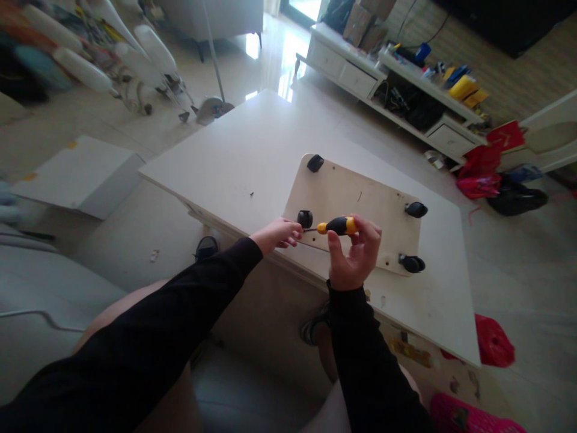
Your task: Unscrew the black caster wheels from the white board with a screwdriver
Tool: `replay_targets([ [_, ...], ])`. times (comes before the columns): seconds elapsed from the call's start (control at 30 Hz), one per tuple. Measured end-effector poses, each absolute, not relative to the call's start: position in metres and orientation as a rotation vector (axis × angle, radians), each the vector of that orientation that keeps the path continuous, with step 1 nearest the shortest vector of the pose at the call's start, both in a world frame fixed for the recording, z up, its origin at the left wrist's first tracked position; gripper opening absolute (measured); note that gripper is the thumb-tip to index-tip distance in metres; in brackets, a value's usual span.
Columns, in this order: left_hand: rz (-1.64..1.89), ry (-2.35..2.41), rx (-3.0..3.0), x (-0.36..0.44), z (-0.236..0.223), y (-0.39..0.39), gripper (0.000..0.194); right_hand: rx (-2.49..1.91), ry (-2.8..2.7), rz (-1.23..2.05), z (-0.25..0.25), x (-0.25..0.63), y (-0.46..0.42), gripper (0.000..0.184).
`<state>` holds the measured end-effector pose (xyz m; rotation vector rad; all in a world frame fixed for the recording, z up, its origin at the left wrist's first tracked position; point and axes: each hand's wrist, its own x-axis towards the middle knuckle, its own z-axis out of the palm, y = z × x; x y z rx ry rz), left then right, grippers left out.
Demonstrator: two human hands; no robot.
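A pale wooden board [347, 198] with rounded corners lies on the white table, with black caster wheels at its corners. My right hand [356, 255] grips the yellow-and-black handle of a screwdriver [339, 226], held almost level with its shaft pointing left. At the shaft's tip, my left hand [280, 233] is closed in a pinch beside the near-left caster [305, 218]. What sits between those fingertips is too small to make out. The other casters are the far-left one [315, 163], the far-right one [416, 209] and the near-right one [412, 263].
A small dark screw-like piece [252, 194] lies on the white table [225, 156], left of the board. Beyond the table runs a low white cabinet [342, 69] with clutter on top. A white box [81, 174] stands on the floor to the left; red bags [493, 341] lie to the right.
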<state>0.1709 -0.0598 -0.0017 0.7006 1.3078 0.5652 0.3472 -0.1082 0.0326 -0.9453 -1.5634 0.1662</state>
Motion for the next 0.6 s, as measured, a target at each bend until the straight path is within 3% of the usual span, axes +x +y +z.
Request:
replay_targets([
  [0.33, 0.543, 1.308, 0.723, 0.1680, -0.0037, -0.0543, 0.016, -0.910, -1.557, 0.214, 0.0314, 0.3513, -0.1063, 0.049],
  [0.5, 0.545, 1.339, 0.726, 0.1689, -0.0036, -0.0536, 0.016, -0.909, -1.509, 0.253, 0.0332, 0.3472, -0.1076, 0.059],
  [0.6, 0.550, 1.349, 0.741, 0.1695, -0.0047, -0.0534, 0.013, -0.923, -1.525, 0.294, 0.0327, 0.3453, -0.1089, 0.052],
])
